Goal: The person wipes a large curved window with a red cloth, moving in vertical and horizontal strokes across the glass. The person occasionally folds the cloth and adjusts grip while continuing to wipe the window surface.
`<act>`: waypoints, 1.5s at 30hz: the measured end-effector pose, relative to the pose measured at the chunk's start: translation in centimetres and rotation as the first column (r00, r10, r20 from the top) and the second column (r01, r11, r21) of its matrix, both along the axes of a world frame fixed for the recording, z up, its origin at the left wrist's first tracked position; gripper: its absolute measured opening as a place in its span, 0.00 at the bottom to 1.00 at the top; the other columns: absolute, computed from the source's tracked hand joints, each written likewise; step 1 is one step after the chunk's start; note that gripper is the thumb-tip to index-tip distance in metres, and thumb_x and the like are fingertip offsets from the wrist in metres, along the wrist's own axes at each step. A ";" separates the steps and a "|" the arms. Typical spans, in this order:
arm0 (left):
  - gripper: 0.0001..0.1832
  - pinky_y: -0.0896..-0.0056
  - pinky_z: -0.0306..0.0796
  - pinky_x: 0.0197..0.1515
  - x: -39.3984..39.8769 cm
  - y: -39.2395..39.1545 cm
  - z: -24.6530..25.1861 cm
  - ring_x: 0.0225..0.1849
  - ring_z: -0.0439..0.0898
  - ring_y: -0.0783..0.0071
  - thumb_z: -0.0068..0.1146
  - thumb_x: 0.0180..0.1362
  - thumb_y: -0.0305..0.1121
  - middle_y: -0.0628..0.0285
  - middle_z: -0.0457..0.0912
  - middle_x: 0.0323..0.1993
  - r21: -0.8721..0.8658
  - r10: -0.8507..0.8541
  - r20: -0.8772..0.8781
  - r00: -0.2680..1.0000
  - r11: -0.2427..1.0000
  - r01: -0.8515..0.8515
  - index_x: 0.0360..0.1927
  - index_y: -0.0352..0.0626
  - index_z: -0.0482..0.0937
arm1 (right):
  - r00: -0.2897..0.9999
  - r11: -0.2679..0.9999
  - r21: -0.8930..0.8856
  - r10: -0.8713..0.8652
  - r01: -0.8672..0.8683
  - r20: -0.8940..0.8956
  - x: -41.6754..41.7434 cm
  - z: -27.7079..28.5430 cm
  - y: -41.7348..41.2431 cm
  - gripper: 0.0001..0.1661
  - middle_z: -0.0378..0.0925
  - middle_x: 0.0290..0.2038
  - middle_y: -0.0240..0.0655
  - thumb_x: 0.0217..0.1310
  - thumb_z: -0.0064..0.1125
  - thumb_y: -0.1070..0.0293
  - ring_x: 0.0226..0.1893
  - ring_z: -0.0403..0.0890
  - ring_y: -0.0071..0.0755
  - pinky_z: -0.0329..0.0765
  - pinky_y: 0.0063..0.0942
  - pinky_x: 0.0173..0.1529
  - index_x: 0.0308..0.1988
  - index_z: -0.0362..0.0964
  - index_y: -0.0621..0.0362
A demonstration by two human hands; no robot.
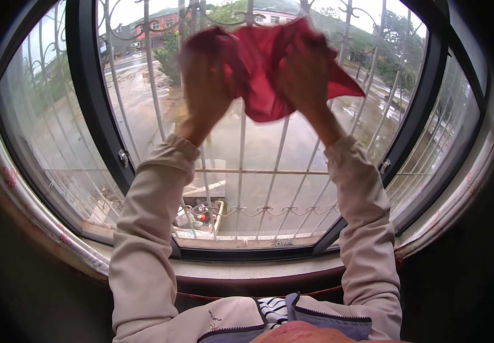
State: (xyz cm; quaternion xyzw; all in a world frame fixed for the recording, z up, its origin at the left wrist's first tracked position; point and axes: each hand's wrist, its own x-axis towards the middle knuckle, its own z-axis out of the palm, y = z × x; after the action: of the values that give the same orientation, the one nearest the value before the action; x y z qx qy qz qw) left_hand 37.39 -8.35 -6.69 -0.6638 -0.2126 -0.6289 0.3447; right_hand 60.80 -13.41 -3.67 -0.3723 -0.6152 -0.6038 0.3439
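A red cloth (264,81) spreads between my two raised hands, high in front of the window. My left hand (208,88) grips its bunched, darker left part, and the fingertips are blurred among the folds. On the other side my right hand (305,79) holds the cloth, with a pointed corner hanging out to the right. Both palms face away from me. Whether the cloth touches a glass pane or hangs just short of it, I cannot tell.
A dark window frame (247,254) surrounds the view, with a metal latch (123,157) on its left post and another latch (385,165) on the right. Outside stand white security bars (240,141) and a box of bottles (202,216). A pale sill (255,269) runs below.
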 end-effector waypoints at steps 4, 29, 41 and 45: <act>0.22 0.35 0.57 0.70 0.8 -1.6 -6.9 0.60 0.71 0.43 0.58 0.58 0.38 0.44 0.75 0.53 -0.056 0.039 -0.416 0.909 0.996 -0.069 0.54 0.38 0.78 | 0.992 0.967 -0.253 0.034 -0.002 0.124 -0.5 -10.6 -2.8 0.21 0.74 0.59 0.30 0.55 0.64 0.59 0.62 0.70 0.40 0.66 0.53 0.62 0.50 0.79 0.46; 0.45 0.28 0.45 0.72 -11.6 2.1 -11.2 0.68 0.60 0.29 0.64 0.56 0.41 0.30 0.64 0.65 -0.155 0.169 0.253 0.953 0.979 -0.132 0.71 0.27 0.58 | 0.970 0.913 -0.389 0.193 -0.123 0.146 -4.9 -11.3 -2.5 0.15 0.77 0.47 0.28 0.54 0.65 0.62 0.53 0.73 0.40 0.67 0.51 0.60 0.44 0.80 0.44; 0.33 0.30 0.51 0.70 -6.8 5.0 8.6 0.58 0.69 0.42 0.60 0.52 0.40 0.44 0.73 0.52 0.085 0.108 -0.030 0.994 0.991 -0.105 0.62 0.39 0.74 | 0.976 0.999 -0.019 0.030 -0.035 -0.216 0.2 -4.6 -2.6 0.08 0.73 0.33 0.41 0.67 0.55 0.65 0.38 0.72 0.52 0.67 0.50 0.50 0.34 0.74 0.55; 0.24 0.31 0.55 0.69 0.2 0.6 0.0 0.63 0.69 0.44 0.56 0.60 0.44 0.46 0.76 0.54 0.109 0.149 -0.338 0.929 0.987 -0.119 0.57 0.44 0.79 | 0.968 0.995 0.094 0.000 0.024 -0.252 6.5 -12.2 -2.4 0.12 0.74 0.38 0.52 0.65 0.59 0.61 0.43 0.73 0.61 0.63 0.58 0.61 0.41 0.75 0.59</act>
State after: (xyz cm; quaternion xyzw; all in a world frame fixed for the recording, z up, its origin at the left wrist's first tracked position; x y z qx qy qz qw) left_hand 37.61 -7.73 -6.67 -0.7321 -0.1663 -0.4862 0.4471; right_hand 67.34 -15.80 -15.82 -0.4326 -0.5345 -0.5827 0.4332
